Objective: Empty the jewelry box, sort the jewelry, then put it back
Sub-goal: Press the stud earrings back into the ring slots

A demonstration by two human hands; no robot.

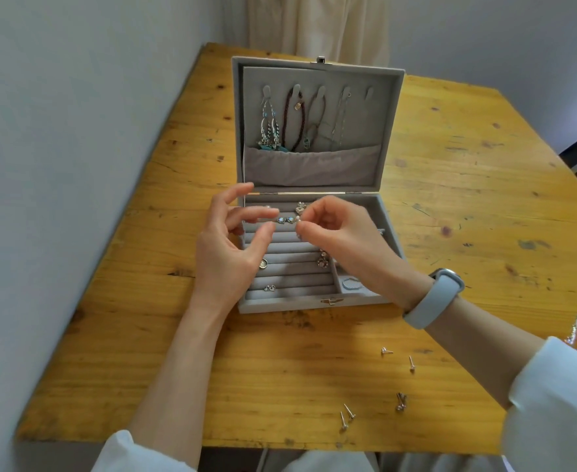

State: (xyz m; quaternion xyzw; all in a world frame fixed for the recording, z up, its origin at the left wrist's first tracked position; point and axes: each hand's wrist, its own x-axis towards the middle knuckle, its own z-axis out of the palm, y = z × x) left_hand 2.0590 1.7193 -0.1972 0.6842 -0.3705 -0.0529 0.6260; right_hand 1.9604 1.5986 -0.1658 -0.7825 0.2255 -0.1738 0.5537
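From the head camera I see the jewelry box (309, 298) open on the worktop (450, 185). My right hand (345, 233) has its grip pinched on a small pearl earring (298, 218) over the ring rolls; my left hand (232, 247) hovers beside it, fingers apart. Loose stud earrings (401, 401) lie near the worktop's front edge.

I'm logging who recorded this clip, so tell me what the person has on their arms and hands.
Both arms wear white sleeves pushed up toward the elbows: the left sleeve and the right sleeve. On the right wrist sits a smartwatch with a pale blue-grey band, its face turned out of view. The left hand and the right hand are bare, with no gloves or rings visible.
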